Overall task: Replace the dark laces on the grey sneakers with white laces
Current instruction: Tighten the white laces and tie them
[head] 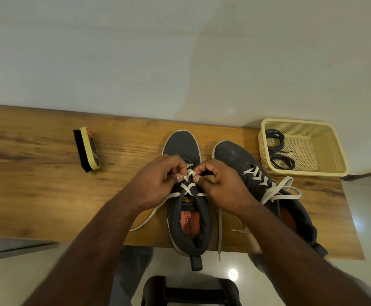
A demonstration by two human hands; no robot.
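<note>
Two grey sneakers stand on the wooden table (36, 195). The left sneaker (181, 146) carries a white lace (188, 188) crossed through its eyelets, with loose ends trailing off both sides. My left hand (158, 184) and my right hand (221, 186) both pinch this lace over the middle eyelets, thumbs nearly touching. The right sneaker (235, 155) has a white lace (275, 191) threaded and tied in a loose bow. Two coiled dark laces (278, 151) lie in the yellow basket (334, 155).
A shoe brush (87, 149) with a yellow back lies on the table's left part. The basket stands at the back right corner against the wall. A dark stool (189, 292) and my legs sit below the front edge.
</note>
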